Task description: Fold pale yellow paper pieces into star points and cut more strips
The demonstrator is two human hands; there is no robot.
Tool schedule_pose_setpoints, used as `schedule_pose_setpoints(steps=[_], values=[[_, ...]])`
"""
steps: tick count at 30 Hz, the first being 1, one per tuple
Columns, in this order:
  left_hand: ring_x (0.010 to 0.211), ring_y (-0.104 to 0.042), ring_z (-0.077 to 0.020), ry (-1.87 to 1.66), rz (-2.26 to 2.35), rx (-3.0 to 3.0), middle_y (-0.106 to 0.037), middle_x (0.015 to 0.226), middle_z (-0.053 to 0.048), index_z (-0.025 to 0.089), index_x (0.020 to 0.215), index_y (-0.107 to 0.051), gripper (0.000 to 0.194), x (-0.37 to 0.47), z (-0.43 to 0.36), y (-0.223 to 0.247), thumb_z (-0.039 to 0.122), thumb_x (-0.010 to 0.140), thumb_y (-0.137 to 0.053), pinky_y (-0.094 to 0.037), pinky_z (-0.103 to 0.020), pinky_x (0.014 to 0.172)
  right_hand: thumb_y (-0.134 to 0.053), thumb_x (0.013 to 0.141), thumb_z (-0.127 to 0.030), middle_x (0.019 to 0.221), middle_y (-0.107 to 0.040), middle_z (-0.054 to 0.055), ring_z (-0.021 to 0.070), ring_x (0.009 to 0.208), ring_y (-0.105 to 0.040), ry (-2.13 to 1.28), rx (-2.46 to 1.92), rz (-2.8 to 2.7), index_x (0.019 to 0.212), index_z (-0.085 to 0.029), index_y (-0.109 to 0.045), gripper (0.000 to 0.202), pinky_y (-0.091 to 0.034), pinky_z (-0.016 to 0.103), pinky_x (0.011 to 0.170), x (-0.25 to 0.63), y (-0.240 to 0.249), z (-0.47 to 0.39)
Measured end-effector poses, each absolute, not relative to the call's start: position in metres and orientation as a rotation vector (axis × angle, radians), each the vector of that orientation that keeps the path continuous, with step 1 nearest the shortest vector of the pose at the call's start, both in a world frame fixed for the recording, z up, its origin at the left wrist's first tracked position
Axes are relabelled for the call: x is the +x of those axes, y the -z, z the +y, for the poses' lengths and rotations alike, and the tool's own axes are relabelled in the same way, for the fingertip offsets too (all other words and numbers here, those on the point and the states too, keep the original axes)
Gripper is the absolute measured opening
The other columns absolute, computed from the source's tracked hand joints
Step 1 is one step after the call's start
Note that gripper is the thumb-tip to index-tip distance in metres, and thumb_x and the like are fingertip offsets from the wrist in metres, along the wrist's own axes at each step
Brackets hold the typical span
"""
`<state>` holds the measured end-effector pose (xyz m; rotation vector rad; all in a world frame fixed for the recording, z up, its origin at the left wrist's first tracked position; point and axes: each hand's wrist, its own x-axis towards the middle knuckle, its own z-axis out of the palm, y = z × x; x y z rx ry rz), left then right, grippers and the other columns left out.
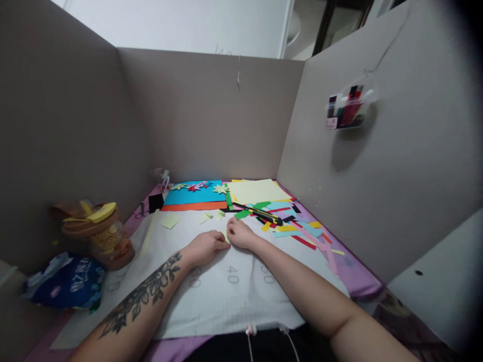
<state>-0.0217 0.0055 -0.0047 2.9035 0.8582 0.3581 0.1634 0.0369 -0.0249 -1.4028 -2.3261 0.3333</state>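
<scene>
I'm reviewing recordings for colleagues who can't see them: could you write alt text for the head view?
A person's left hand and right hand hold a small pale paper piece, mostly hidden, over a numbered white sheet. Beyond lie a utility knife among colored paper strips, and paper stars on a blue sheet.

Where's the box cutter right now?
In the head view, the yellow-and-black box cutter lies on the colored paper scraps, beyond and mostly right of the right hand, just nearer than the cream sheets.
</scene>
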Motion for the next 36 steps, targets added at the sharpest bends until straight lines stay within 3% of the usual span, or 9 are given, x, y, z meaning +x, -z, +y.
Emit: schedule_pose_setpoints(steps=[7, 13, 16, 20, 25, 29, 36], values=[[0.084, -0.057, -0.0167, -0.368, 0.870, 2.906, -0.064, 0.094, -0.002, 0.027, 0.104, -0.067, 0.034, -0.022, 0.005, 0.005, 0.015, 0.084, -0.043, -0.040, -0.023, 0.071, -0.052, 0.075, -0.012, 0.097, -0.056, 0.007, 0.0165, 0.088, -0.051, -0.345, -1.396, -2.297, 0.069, -0.015, -0.060, 0.011, -0.039, 0.027, 0.078, 0.163, 0.027, 0.038], [0.094, -0.056, -0.0176, -0.387, 0.788, 2.883, -0.064, 0.107, -0.002, 0.027, 0.101, -0.067, 0.031, -0.019, 0.002, 0.001, 0.015, 0.085, -0.042, -0.041, -0.025, 0.080, -0.055, 0.075, -0.015, 0.095, -0.054, 0.006, 0.0166, 0.087, -0.049, -0.366, -1.395, -2.311, 0.069, -0.016, -0.058, 0.007, -0.038, 0.026, 0.076, 0.165, 0.026, 0.037], [0.092, -0.057, -0.0180, -0.385, 0.724, 2.874, -0.067, 0.099, -0.004, 0.024, 0.098, -0.067, 0.030, -0.017, 0.001, -0.002, 0.013, 0.084, -0.043, -0.041, -0.027, 0.081, -0.059, 0.075, -0.019, 0.093, -0.052, 0.005, 0.0179, 0.087, -0.048, -0.358, -1.446, -2.292, 0.076, -0.018, -0.057, 0.002, -0.037, 0.028, 0.075, 0.168, 0.023, 0.037], [0.085, -0.058, -0.0190, -0.351, 0.794, 2.909, -0.066, 0.089, -0.006, 0.021, 0.096, -0.064, 0.026, -0.013, -0.003, -0.005, 0.015, 0.085, -0.042, -0.042, -0.029, 0.077, -0.060, 0.077, -0.023, 0.093, -0.051, 0.006, 0.0205, 0.089, -0.047, -0.298, -1.577, -2.236, 0.088, -0.018, -0.056, 0.013, -0.037, 0.031, 0.076, 0.174, 0.022, 0.034], [0.077, -0.057, -0.0195, -0.270, 0.896, 2.954, -0.063, 0.079, -0.005, 0.019, 0.091, -0.060, 0.021, -0.011, -0.007, -0.009, 0.013, 0.084, -0.041, -0.040, -0.029, 0.070, -0.051, 0.080, -0.009, 0.100, -0.054, 0.008, 0.0208, 0.095, -0.048, -0.166, -1.475, -2.180, 0.099, -0.019, -0.060, 0.024, -0.039, 0.032, 0.081, 0.188, 0.025, 0.025], [0.078, -0.057, -0.0191, -0.233, 0.902, 2.926, -0.063, 0.081, -0.004, 0.019, 0.090, -0.059, 0.020, -0.010, -0.009, -0.012, 0.011, 0.083, -0.042, -0.040, -0.028, 0.070, -0.048, 0.074, 0.002, 0.097, -0.057, 0.004, 0.0172, 0.094, -0.051, -0.253, -1.095, -2.385, 0.089, -0.023, -0.070, 0.037, -0.040, 0.029, 0.084, 0.199, 0.025, 0.016], [0.079, -0.057, -0.0192, -0.219, 0.920, 2.920, -0.063, 0.083, -0.004, 0.019, 0.089, -0.058, 0.019, -0.010, -0.010, -0.013, 0.009, 0.082, -0.043, -0.039, -0.028, 0.070, -0.052, 0.083, -0.019, 0.093, -0.060, 0.004, 0.0182, 0.087, -0.054, -0.206, -1.213, -2.525, 0.093, -0.028, -0.073, 0.024, -0.039, 0.027, 0.068, 0.197, 0.019, 0.009]])
